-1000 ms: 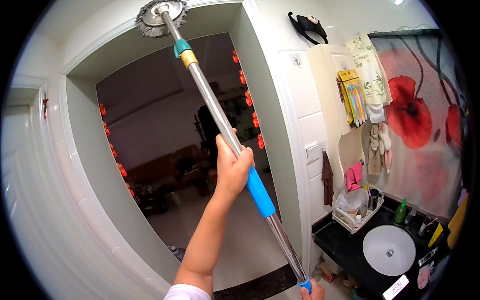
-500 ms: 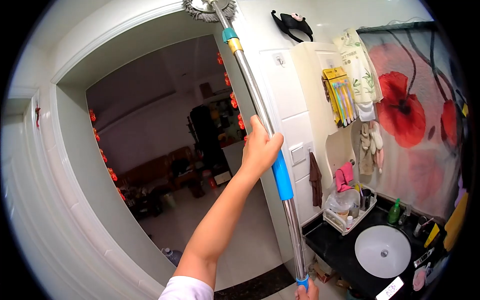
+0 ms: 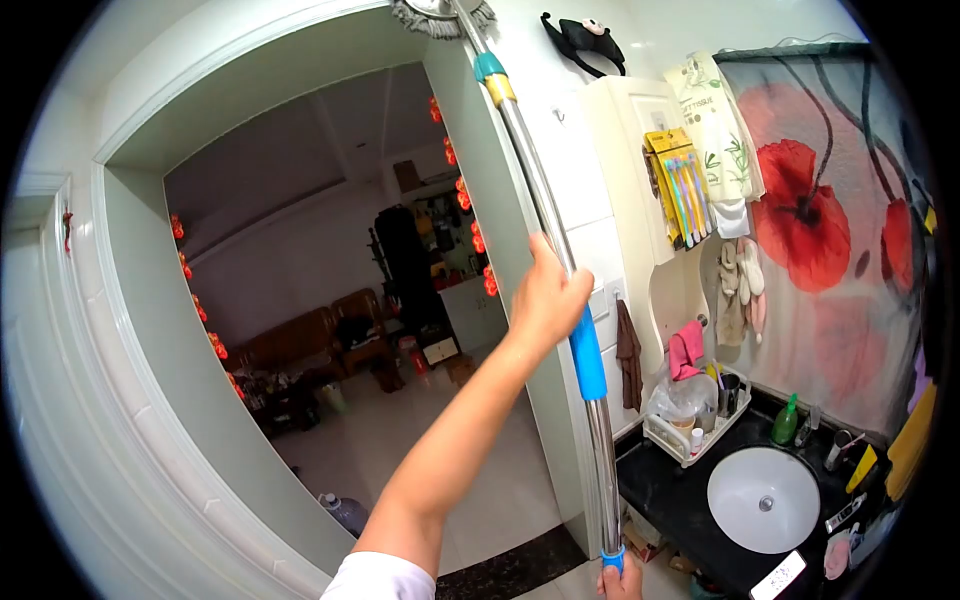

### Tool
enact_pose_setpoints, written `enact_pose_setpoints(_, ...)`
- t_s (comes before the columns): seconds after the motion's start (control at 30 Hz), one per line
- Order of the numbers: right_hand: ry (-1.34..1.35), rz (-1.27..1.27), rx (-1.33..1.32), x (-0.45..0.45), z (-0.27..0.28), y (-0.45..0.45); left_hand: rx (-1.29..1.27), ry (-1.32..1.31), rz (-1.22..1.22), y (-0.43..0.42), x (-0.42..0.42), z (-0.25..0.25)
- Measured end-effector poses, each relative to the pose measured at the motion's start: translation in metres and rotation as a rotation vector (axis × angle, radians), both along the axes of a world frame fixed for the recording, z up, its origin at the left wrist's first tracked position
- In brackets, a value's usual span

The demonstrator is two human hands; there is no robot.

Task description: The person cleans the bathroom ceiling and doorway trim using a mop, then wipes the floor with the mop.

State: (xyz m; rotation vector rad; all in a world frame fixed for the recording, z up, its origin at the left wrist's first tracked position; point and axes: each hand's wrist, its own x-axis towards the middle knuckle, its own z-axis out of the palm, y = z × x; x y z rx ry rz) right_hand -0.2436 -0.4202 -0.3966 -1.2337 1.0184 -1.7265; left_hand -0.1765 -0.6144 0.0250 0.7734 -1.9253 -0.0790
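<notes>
A mop with a long metal pole rises at a slant, its round grey string head up by the top right corner of the doorway, partly cut off by the view's edge. It looks close to the white wall; whether it touches cannot be made out. My left hand is wrapped round the pole just above and at the top of the blue grip. Lower down, my right hand holds the pole's blue bottom end, partly out of view. A teal and gold collar joins the upper pole.
Right of the pole stand a wall cabinet with toothbrush packs, a white basket, a round sink and a phone. A black headband hangs above. The doorway's frame opens onto a dim room.
The mop head and pole have shifted to the right along the wall. My left hand moved right with them, and my right hand slightly right.
</notes>
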Motion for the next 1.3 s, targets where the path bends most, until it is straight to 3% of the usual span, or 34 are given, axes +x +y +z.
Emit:
enact_pose_setpoints(0.1, 0.128, -0.042, 0.160, -0.007, -0.035, 0.018, 0.091, -0.043, -0.002, 0.013, 0.000, -0.034)
enact_pose_setpoints(0.23, 0.254, -0.221, 0.015, -0.011, -0.058, 0.036, 0.236, -0.089, -0.004, 0.031, -0.003, -0.068)
enact_pose_setpoints(0.33, 0.189, -0.107, 0.116, -0.016, -0.046, 0.048, 0.188, -0.093, 0.021, 0.031, -0.006, -0.065)
enact_pose_setpoints(0.4, -0.008, 0.059, 0.162, -0.014, -0.022, 0.042, 0.177, -0.105, 0.052, 0.026, -0.006, -0.049)
enact_pose_setpoints(0.6, -0.108, 0.126, 0.128, -0.001, 0.048, 0.014, 0.063, -0.124, 0.147, 0.008, -0.013, 0.020)
enact_pose_setpoints(0.7, -0.075, 0.152, 0.057, -0.007, 0.041, 0.005, 0.035, -0.092, 0.119, 0.009, -0.015, 0.028)
enact_pose_setpoints(0.93, 0.080, -0.013, 0.001, -0.014, 0.003, 0.026, 0.107, -0.097, 0.032, 0.024, -0.005, -0.021)
enact_pose_setpoints(1.13, 0.059, 0.106, 0.080, -0.004, 0.013, 0.020, 0.021, -0.131, 0.116, 0.029, 0.010, 0.005)
enact_pose_setpoints(1.3, -0.040, 0.194, 0.066, 0.008, 0.016, 0.028, 0.040, -0.096, 0.105, 0.031, 0.027, -0.002)
